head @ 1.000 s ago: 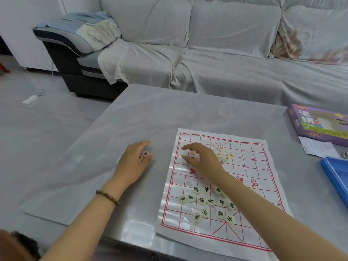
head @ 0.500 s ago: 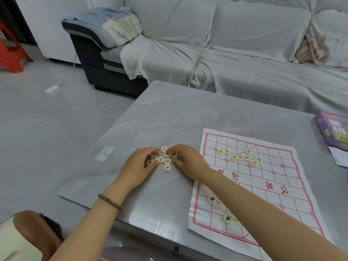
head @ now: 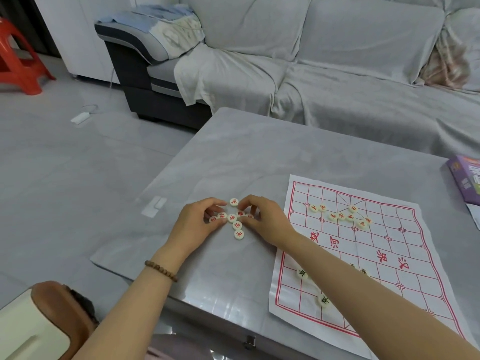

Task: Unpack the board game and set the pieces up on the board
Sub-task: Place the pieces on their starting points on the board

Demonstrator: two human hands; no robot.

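Note:
A loose cluster of cream round pieces with red characters (head: 237, 225) lies on the grey table, left of the board. My left hand (head: 198, 223) curls round the cluster's left side, with two pieces between its thumb and fingers. From the right, my right hand (head: 263, 219) pinches a piece at the cluster's middle. The white paper board with a red grid (head: 389, 245) lies flat to the right. Several red pieces (head: 340, 216) sit near its far end. Dark-lettered pieces (head: 301, 274) lie near its near end, partly hidden by my right forearm.
The purple game box (head: 465, 183) stands at the table's right edge. A covered grey sofa (head: 337, 81) runs behind the table. The table's left edge (head: 145, 201) drops to the floor. A red stool (head: 18, 66) stands far left.
My right hand has left the board and joined my left hand at the red pieces beside it. The view has swung left. Since half a second ago, both hands have closed in slightly.

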